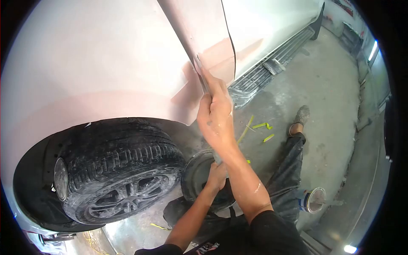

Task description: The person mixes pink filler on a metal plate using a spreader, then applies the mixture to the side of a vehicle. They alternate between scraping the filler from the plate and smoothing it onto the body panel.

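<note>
My right hand (pixel 216 108) is up at the edge of the pale, patchily pink car panel (pixel 140 55). Its index finger points along the gap beside the door (pixel 250 29), and the other fingers are curled in. A thin strip shows beside the finger; I cannot tell what it is. Lower down, my left hand (pixel 217 176) is closed around a flat grey piece (pixel 217 157), partly hidden behind my right forearm. Under that hand is a round black tub (pixel 193 170), next to the dusty tyre (pixel 123 153).
A ribbed running board (pixel 255 78) runs along the car's side, with a small block (pixel 274 66) on it. Yellow-green tape scraps (pixel 261 126) lie on the concrete floor (pixel 327 106). An open can (pixel 315 199) stands right of my leg, near the wall.
</note>
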`<action>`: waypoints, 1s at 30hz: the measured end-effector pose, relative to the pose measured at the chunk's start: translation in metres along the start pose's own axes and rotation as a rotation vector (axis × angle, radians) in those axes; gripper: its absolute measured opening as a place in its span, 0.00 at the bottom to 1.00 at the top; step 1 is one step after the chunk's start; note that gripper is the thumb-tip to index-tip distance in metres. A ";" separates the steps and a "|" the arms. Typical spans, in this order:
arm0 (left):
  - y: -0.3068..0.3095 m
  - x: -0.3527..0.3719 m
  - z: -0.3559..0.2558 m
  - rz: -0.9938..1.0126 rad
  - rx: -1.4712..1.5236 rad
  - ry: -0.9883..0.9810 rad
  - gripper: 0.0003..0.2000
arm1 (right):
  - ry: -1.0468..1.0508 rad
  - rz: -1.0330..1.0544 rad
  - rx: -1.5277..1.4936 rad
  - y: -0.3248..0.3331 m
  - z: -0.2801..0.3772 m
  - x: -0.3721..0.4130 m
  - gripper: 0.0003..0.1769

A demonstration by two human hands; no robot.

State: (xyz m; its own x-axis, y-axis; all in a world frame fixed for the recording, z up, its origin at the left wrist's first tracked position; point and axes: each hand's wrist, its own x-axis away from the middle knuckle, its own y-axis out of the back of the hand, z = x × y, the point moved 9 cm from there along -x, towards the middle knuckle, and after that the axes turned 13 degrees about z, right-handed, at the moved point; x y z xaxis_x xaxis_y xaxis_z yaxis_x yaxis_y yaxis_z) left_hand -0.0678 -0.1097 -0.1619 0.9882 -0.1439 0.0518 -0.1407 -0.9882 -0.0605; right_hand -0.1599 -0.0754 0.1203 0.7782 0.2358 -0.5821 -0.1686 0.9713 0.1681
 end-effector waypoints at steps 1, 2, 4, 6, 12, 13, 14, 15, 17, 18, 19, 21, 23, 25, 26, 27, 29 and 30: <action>0.001 -0.001 0.008 -0.004 0.094 0.026 0.14 | 0.005 0.001 0.012 -0.001 0.001 -0.001 0.31; 0.001 -0.002 0.016 -0.013 0.188 0.052 0.14 | 0.009 0.001 0.024 -0.002 0.003 -0.002 0.32; -0.006 -0.005 0.050 -0.073 0.614 0.239 0.14 | 0.021 -0.005 0.037 -0.005 0.003 -0.002 0.33; -0.004 0.004 -0.001 -0.082 0.354 0.104 0.15 | 0.049 -0.011 0.048 -0.010 0.003 -0.001 0.34; 0.000 0.000 0.017 -0.067 0.442 0.167 0.15 | 0.029 0.009 0.094 -0.024 0.007 0.011 0.36; -0.001 -0.002 0.031 -0.051 0.518 0.190 0.15 | 0.034 0.031 0.091 -0.024 0.007 0.012 0.36; 0.000 -0.003 0.027 -0.052 0.452 0.180 0.15 | 0.041 0.024 0.063 -0.018 0.005 0.012 0.36; 0.000 -0.002 0.023 -0.053 0.386 0.170 0.14 | 0.048 0.017 0.036 -0.011 0.004 0.011 0.36; -0.002 0.000 0.012 -0.050 0.320 0.133 0.14 | 0.060 -0.006 0.017 -0.005 0.002 0.008 0.35; -0.004 0.001 0.003 -0.045 0.318 0.106 0.14 | 0.065 -0.025 0.026 -0.003 0.001 0.004 0.35; -0.005 0.001 -0.003 -0.035 0.292 0.096 0.13 | 0.072 -0.044 0.034 -0.002 0.002 0.002 0.35; -0.004 0.002 -0.013 -0.012 0.218 0.094 0.13 | 0.055 -0.032 0.044 -0.005 0.003 -0.002 0.34; -0.005 0.002 -0.018 0.000 0.178 0.089 0.13 | 0.040 -0.022 0.054 -0.007 0.003 -0.003 0.34; -0.005 0.002 -0.022 -0.007 0.201 0.055 0.13 | 0.025 -0.012 0.065 -0.009 0.002 -0.004 0.35; -0.006 0.002 -0.025 -0.012 0.216 0.034 0.13 | 0.016 0.005 0.044 -0.011 0.001 -0.004 0.36; -0.006 0.003 -0.029 -0.019 0.235 0.003 0.13 | 0.007 0.022 0.024 -0.013 0.000 -0.003 0.36; -0.007 0.002 -0.023 -0.038 0.300 0.012 0.13 | 0.000 0.042 0.024 -0.019 0.001 0.001 0.38; -0.005 0.001 -0.011 -0.051 0.344 0.051 0.13 | 0.003 0.044 0.044 -0.023 0.002 0.005 0.38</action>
State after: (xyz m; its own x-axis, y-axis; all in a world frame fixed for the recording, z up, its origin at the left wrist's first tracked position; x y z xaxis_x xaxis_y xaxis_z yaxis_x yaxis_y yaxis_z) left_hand -0.0666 -0.1054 -0.1507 0.9880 -0.1060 0.1126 -0.0543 -0.9197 -0.3889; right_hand -0.1506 -0.0969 0.1151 0.7689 0.2785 -0.5755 -0.1759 0.9575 0.2284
